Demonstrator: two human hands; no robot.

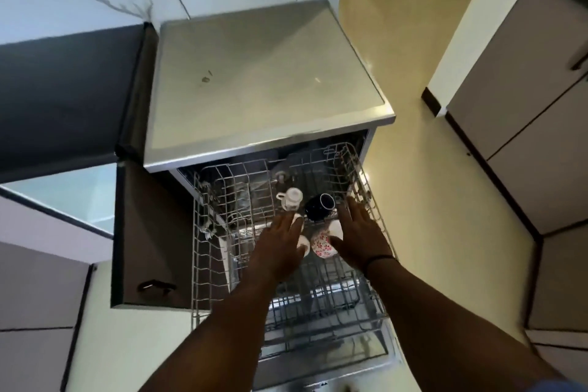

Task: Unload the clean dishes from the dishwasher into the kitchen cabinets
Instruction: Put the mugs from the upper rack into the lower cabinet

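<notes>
The dishwasher's upper wire rack [203,232] is pulled out under a steel top [261,73]. In the rack lie a small white cup [291,198], a dark blue mug [319,207] and a white mug with red flowers [321,245]. My left hand [278,248] hovers over a white cup [303,243], fingers spread, partly hiding it. My right hand [358,235] reaches in with fingers apart, beside the flowered mug and over another white cup [336,227]. Neither hand grips anything. A lower rack [318,302] shows beneath my arms.
A brown cabinet door [149,239] with a dark handle stands open left of the rack. A dark countertop [63,89] runs at the left below a marble wall. Tall grey cabinets [525,105] stand at the right across a cream floor [423,184].
</notes>
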